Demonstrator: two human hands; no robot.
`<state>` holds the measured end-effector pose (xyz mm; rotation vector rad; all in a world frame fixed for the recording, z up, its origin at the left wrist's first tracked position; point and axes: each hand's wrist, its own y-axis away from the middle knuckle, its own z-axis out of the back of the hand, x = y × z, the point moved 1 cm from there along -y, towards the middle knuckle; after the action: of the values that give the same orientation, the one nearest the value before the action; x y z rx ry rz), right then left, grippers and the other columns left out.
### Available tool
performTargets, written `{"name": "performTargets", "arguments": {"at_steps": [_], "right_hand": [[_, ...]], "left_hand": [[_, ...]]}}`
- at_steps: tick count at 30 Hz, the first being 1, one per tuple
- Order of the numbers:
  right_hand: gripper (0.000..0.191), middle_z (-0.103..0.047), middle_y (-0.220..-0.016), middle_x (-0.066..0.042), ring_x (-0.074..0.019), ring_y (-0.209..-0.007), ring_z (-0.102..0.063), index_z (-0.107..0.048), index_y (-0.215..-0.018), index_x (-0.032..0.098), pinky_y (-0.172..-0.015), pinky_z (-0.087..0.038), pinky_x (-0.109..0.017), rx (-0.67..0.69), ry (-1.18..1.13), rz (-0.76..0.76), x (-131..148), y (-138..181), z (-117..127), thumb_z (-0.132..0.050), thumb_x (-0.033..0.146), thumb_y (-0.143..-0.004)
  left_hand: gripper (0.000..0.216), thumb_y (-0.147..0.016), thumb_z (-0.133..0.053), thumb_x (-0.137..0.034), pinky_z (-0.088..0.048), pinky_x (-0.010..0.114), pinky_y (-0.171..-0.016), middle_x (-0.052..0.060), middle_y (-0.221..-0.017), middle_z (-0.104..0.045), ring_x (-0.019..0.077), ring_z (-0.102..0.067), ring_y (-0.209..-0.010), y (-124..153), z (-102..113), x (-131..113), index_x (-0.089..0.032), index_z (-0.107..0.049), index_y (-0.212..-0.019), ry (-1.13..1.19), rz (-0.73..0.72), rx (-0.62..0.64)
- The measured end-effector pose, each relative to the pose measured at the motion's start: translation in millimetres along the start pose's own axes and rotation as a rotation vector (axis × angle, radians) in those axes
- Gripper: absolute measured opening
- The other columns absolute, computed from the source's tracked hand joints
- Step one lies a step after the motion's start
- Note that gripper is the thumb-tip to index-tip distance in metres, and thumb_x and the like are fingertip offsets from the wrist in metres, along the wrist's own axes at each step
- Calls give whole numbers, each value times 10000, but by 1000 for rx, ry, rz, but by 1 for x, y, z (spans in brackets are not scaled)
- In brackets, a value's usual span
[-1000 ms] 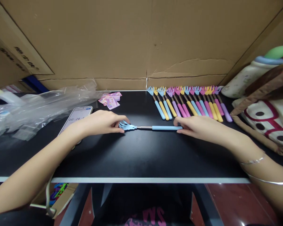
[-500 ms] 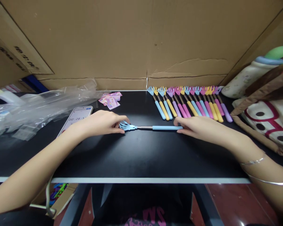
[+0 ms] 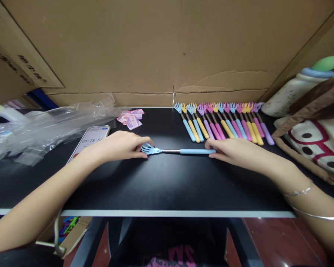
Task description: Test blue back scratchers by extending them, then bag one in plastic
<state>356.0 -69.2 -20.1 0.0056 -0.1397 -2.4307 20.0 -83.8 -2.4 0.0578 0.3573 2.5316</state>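
Note:
A blue back scratcher (image 3: 180, 151) lies across the black table (image 3: 161, 185), its metal rod pulled out a little. My left hand (image 3: 119, 145) is closed in a pinch on its claw-shaped head. My right hand (image 3: 233, 151) grips the end of its blue handle with fingers pressed together. Both hands rest on the tabletop. Behind my right hand, a row of several back scratchers (image 3: 222, 120) in blue, yellow, pink and purple lies side by side with claws pointing away.
A phone (image 3: 90, 138) showing a timer lies beside my left wrist. Crumpled clear plastic bags (image 3: 44, 128) cover the left side, with small pink cards (image 3: 130, 118) nearby. Cardboard (image 3: 161, 48) walls the back. A patterned bag (image 3: 314, 129) stands at the right.

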Motion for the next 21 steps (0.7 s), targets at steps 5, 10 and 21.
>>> {"name": "performTargets", "arguments": {"at_steps": [5,10,21], "right_hand": [[104,-615,-677,14,-138,-521,-534,-513,-890,238,-519,-294,-232,-23,-16,11,-1,0,0,-487,338,-898],[125,-622,-691,10,-141,-525,-536,-517,-912,239,-519,-300,-238,-15,1,16,-3,0,-2,-468,354,-912],[132,-622,-694,2,-153,-546,-557,-513,-921,234,-528,-321,-244,13,16,-5,0,-1,-1,-469,358,-904]], "left_hand": [[300,-922,-511,-455,-343,227,-601,-35,-855,-704,157,-651,-737,0,-1,1,-304,-565,-1176,0,1,0],[307,-924,-501,-464,-348,230,-603,-31,-859,-705,161,-654,-740,0,0,0,-301,-562,-1176,5,-2,3],[316,-914,-498,-474,-353,227,-597,-22,-869,-709,163,-660,-739,-1,-2,1,-300,-554,-1172,-9,-3,-8]]}}
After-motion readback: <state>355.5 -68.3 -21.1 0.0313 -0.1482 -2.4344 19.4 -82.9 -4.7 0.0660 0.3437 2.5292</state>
